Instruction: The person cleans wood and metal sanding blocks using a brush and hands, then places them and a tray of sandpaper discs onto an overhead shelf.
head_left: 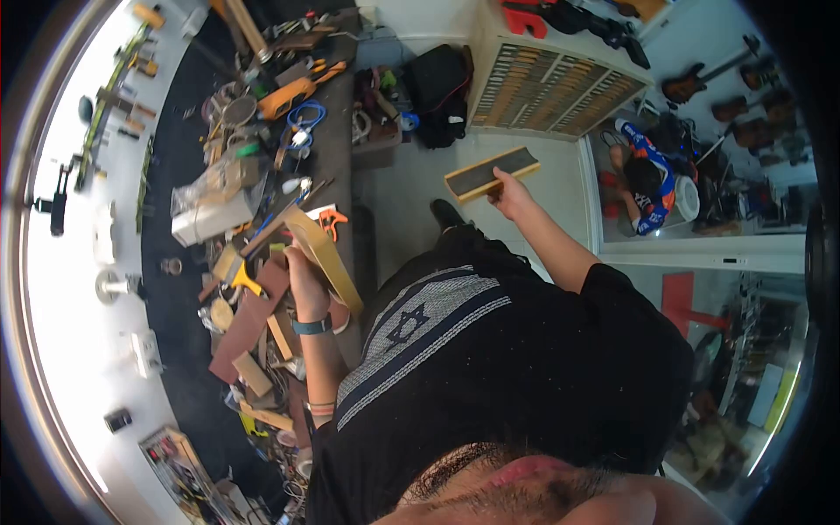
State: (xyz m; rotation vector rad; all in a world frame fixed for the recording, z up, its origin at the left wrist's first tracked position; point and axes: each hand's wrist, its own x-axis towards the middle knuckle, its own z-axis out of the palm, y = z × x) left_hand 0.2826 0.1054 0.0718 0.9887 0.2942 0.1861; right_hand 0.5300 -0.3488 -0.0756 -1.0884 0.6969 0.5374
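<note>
My right hand (509,194) is closed on the near edge of a long block, its thumb on top. The block (477,178) has pale wooden sides and a dark, slightly hollow face, like a sanding block, and is held out over the floor. My left hand (306,278), with a band on the wrist, is beside the cluttered bench. It grips a long, pale yellow wooden piece (331,262) that is tilted on edge; part of the fingers is hidden. Close by are an orange clamp (330,222), a yellow-handled brush (236,271) and a reddish-brown sheet (249,325).
The dark workbench (328,166) along the left carries tools, an orange tool (287,96), a blue cable (306,116) and a white box (213,219). A drawer cabinet (556,87) stands ahead. Behind glass at right, another person (647,179) is bent over.
</note>
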